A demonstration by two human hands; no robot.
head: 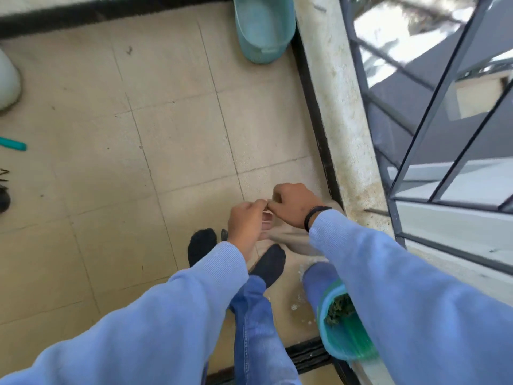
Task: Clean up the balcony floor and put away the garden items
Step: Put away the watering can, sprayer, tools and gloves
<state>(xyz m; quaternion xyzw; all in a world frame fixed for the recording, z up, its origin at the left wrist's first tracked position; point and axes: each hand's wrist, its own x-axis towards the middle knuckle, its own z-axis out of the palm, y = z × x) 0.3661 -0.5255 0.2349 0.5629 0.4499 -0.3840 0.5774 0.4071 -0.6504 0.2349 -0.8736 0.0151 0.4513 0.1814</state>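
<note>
Both my hands meet low in front of me, above the tiled balcony floor [155, 112]. My left hand [247, 223] and my right hand [294, 207] have curled fingers that pinch the top of a beige bag [291, 240], which hangs below them beside the wall ledge. What the bag holds is hidden. A teal pot [344, 343] with dried green plant bits in it sits at the lower right, partly behind my right sleeve. A blue pot [319, 279] stands just above it.
A teal tub [263, 29] stands at the far end by the ledge [341, 107] and metal railing [433, 112]. At the left edge are a white container [7, 81], a teal tool handle [15, 145] and dark items [4, 195]. My socked feet [270, 262] stand under my hands.
</note>
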